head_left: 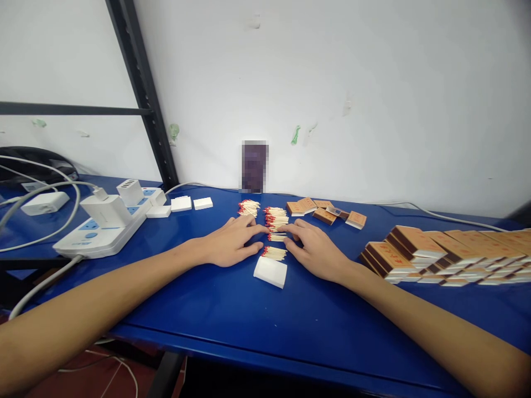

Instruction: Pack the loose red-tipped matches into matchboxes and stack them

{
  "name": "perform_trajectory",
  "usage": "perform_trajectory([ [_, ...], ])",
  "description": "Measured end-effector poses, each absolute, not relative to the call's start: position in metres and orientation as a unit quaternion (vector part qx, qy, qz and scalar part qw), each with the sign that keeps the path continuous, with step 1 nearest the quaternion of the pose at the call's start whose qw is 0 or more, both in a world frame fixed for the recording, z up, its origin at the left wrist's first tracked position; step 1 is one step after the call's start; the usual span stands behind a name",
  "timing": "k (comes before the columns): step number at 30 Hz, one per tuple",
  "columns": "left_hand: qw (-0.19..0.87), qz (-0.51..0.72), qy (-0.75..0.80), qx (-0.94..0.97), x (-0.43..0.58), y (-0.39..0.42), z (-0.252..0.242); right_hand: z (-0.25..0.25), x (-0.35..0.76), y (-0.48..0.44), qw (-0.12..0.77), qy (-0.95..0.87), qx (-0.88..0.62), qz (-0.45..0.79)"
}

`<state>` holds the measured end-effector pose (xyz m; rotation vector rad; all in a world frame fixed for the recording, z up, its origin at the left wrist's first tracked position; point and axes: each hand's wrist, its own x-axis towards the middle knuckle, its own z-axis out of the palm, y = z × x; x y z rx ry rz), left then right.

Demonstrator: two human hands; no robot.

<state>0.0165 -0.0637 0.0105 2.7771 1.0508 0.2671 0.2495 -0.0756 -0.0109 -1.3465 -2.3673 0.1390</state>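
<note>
Small piles of red-tipped matches [275, 218] lie in the middle of the blue table [249, 320]. My left hand [232, 243] rests palm down just left of them, fingers stretched out and touching a small bunch of matches [276, 237]. My right hand [315, 249] lies palm down on the other side of that bunch, fingers extended toward it. Another bunch of matches [274, 253] sits between both hands, above a white inner matchbox tray [270, 271]. A further pile of matches [248, 208] lies behind my left hand.
Rows of brown matchboxes [448, 254] are stacked at the right. A few loose matchboxes [327, 213] lie at the back. A white power strip [103, 226] with chargers and cables stands at the left, white trays [191, 204] beside it. A black shelf frame [141, 88] leans on the wall.
</note>
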Motion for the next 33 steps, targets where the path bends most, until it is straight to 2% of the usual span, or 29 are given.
perform_trajectory([
  [33, 0.074, 0.087, 0.348, 0.931, 0.0157, -0.0628, 0.0091, -0.0091, 0.249, -0.0768, 0.218, -0.851, -0.474, 0.058],
])
